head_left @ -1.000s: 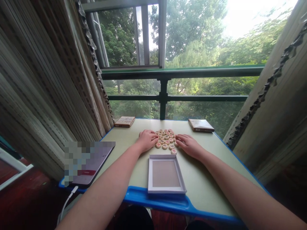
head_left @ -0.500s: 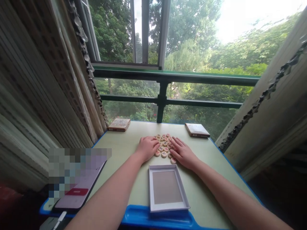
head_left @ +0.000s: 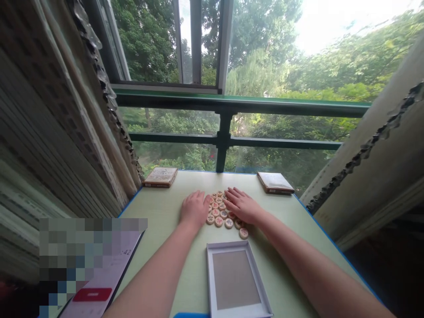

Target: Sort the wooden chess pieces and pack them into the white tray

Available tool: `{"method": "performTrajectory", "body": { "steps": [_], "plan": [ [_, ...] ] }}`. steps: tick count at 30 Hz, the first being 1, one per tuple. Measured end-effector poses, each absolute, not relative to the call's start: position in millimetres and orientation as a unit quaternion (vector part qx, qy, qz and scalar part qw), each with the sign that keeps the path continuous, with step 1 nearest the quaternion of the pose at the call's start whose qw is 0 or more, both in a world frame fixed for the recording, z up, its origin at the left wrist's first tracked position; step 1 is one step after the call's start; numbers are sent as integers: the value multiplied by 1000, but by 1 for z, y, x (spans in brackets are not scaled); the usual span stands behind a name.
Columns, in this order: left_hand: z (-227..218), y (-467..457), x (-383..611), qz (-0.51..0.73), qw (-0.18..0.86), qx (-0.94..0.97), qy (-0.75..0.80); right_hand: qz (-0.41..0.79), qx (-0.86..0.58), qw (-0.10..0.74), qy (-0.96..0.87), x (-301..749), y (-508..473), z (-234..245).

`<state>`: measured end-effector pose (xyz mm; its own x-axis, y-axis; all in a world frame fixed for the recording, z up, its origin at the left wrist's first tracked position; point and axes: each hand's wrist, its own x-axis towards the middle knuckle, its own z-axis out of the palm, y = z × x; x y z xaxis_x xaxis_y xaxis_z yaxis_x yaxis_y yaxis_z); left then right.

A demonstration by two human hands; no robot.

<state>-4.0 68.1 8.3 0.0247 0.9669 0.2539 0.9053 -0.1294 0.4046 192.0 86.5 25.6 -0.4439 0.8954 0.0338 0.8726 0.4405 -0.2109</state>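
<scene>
Several round wooden game pieces (head_left: pixel 220 213) with red and dark characters lie bunched together on the pale green table (head_left: pixel 165 216). My left hand (head_left: pixel 194 208) rests flat on the table against the left side of the bunch, fingers stretched out. From the right, my right hand (head_left: pixel 241 204) lies flat over the pieces with fingers spread, covering part of them. One piece (head_left: pixel 244 232) sits apart, just nearer to me than the rest. A shallow grey box tray (head_left: pixel 236 282) lies empty in front of me.
A tablet or phone (head_left: pixel 99 274) with a blurred screen lies at the table's left front. Two flat boxes rest at the far edge, one left (head_left: pixel 160 176), one right (head_left: pixel 275 182). Curtains hang on both sides; a green railing (head_left: pixel 232 104) and window stand behind.
My right hand has slid left over the pieces and both hands have pressed the bunch closer together. The camera has tilted, so the table appears lower and nearer.
</scene>
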Motion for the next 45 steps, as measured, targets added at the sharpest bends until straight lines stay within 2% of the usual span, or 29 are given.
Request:
{"method": "performTrajectory", "body": {
  "steps": [6,11,14,18,20,26,28,34,40,45],
  "plan": [
    [7,70,-3,289,146,743,586,113,-525,154,-829,196,85,21],
    [7,69,-4,295,112,756,574,185,-578,270,-747,199,86,35],
    [9,67,-3,269,92,773,567,196,-644,201,-712,198,80,50],
    [9,65,-3,274,93,777,559,159,-641,91,-745,198,61,63],
    [8,65,-4,280,98,783,546,149,-643,75,-747,202,50,61],
    [5,67,-8,318,89,781,530,23,-662,220,-716,216,42,39],
    [4,67,-10,337,70,772,534,1,-662,242,-709,218,46,32],
    [6,59,-13,329,62,790,513,14,-666,258,-700,222,47,21],
    [8,54,-8,295,59,818,490,57,-629,216,-745,217,43,25],
    [10,54,-5,302,45,809,502,60,-598,248,-760,215,42,23]
  ]
}}
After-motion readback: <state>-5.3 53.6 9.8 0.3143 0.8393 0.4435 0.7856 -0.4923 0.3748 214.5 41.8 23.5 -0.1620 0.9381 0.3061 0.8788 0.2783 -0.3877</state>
